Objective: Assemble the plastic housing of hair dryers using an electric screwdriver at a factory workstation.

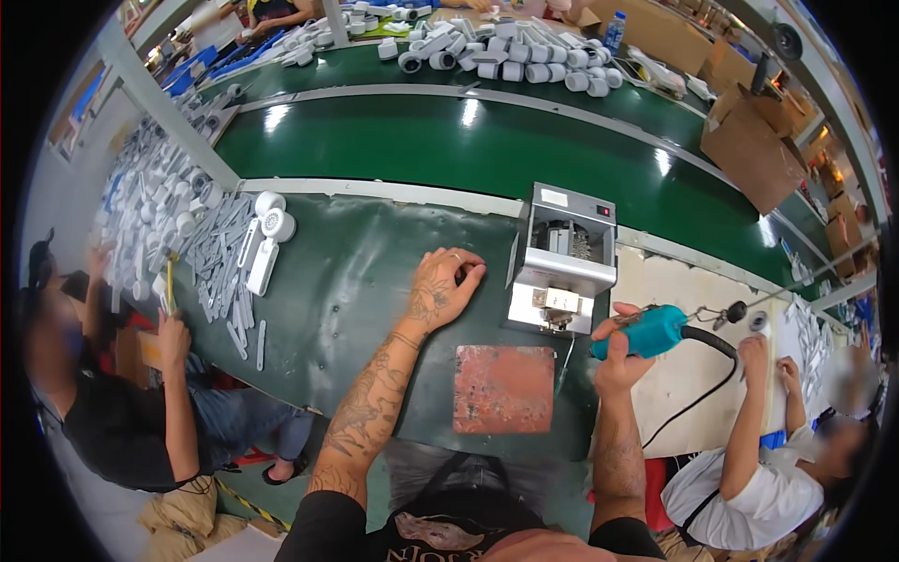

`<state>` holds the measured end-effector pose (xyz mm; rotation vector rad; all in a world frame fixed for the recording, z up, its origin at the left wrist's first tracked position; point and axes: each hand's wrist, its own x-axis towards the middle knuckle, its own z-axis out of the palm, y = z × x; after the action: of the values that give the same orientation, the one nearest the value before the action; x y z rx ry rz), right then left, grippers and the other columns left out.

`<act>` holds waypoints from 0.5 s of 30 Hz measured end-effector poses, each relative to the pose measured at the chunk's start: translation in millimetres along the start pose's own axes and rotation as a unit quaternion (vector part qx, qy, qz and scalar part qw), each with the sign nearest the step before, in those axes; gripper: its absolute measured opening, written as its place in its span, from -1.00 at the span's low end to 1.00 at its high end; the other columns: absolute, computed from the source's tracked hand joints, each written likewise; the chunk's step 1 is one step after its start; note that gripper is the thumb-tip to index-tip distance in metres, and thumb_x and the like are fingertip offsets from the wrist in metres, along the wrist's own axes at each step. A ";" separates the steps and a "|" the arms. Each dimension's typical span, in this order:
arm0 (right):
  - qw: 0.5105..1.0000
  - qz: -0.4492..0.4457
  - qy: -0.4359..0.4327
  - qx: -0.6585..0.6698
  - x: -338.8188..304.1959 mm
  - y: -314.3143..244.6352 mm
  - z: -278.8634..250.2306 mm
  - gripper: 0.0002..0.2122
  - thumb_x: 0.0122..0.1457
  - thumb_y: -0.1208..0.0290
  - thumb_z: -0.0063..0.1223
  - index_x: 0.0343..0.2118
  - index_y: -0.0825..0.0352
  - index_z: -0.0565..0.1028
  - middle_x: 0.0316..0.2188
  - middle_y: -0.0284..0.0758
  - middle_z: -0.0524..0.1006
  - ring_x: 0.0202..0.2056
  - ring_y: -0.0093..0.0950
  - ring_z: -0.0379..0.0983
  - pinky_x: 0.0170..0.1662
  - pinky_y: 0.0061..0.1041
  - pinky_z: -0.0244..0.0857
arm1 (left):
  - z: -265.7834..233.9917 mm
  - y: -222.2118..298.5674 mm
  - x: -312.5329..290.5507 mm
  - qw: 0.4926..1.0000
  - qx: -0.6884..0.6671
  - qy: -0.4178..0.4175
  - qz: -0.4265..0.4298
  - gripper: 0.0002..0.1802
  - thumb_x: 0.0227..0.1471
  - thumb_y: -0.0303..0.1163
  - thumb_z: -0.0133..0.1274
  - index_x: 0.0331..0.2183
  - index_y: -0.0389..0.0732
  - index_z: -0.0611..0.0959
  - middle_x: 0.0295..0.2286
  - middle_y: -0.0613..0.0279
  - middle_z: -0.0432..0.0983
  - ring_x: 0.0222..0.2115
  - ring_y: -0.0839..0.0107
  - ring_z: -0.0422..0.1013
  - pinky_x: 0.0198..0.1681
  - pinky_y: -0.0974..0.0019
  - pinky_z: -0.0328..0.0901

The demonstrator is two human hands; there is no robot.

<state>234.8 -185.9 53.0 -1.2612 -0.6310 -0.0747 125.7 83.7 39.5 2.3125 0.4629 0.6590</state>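
My right hand (618, 361) grips a teal electric screwdriver (653, 332) with a black cable, held roughly level over the right side of the bench. Its tip points left, toward a grey metal screw feeder (560, 258). My left hand (445, 288) rests on the green bench mat (356, 244) just left of the feeder. Its fingers curl inward with the thumb near the index finger. A dark spot shows between them, and what it is I cannot make out. Nearer to me, a worn reddish square plate (504, 389) lies on the mat.
White handheld parts (267, 248) and a pile of grey strips (213, 248) lie on the left. Beyond the bench runs a green conveyor (375, 136), with white housings (510, 56) heaped behind it. Co-workers sit at left and right. A cardboard box (754, 145) stands far right.
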 end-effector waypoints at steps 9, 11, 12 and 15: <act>0.997 -0.010 0.036 -0.072 -4.5 4.8 -2.6 -0.36 0.15 -0.09 0.23 -0.03 0.50 0.41 -0.55 -0.34 0.53 -0.49 -0.54 0.44 -0.38 -0.59 0.29 | 3.5 -3.2 -8.1 0.999 0.027 -0.016 -0.013 -0.87 0.09 -0.27 0.15 -0.39 -0.10 0.70 -0.47 0.32 0.53 -0.36 0.28 0.42 -0.11 0.16 0.21; 0.994 -0.025 0.041 -0.094 0.0 0.5 -5.9 -0.34 0.15 -0.11 0.21 -0.02 0.50 0.41 -0.55 -0.33 0.53 -0.50 -0.54 0.45 -0.39 -0.58 0.32 | 11.0 -12.9 -9.1 0.999 0.022 0.017 0.030 -0.88 0.09 -0.28 0.15 -0.41 -0.08 0.69 -0.44 0.30 0.55 -0.38 0.25 0.43 -0.13 0.14 0.23; 0.994 -0.022 0.058 -0.094 -0.3 -2.3 -6.8 -0.34 0.16 -0.12 0.21 -0.02 0.50 0.41 -0.55 -0.33 0.53 -0.49 -0.54 0.45 -0.39 -0.58 0.32 | 12.8 -9.8 -9.1 0.999 0.021 0.017 0.025 -0.88 0.08 -0.28 0.15 -0.41 -0.08 0.69 -0.43 0.28 0.56 -0.38 0.23 0.43 -0.15 0.13 0.24; 0.993 -0.028 0.033 -0.107 7.1 0.8 -16.3 -0.36 0.19 -0.11 0.18 -0.03 0.51 0.42 -0.55 -0.34 0.53 -0.49 -0.54 0.45 -0.41 -0.57 0.32 | 13.3 -5.2 1.1 0.999 0.027 0.009 0.027 -0.87 0.07 -0.27 0.15 -0.41 -0.09 0.69 -0.44 0.26 0.58 -0.39 0.23 0.45 -0.20 0.16 0.25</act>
<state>247.5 -198.4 53.1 -1.4410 -0.6119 -0.2350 133.5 81.1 27.7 2.3787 0.4334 0.7005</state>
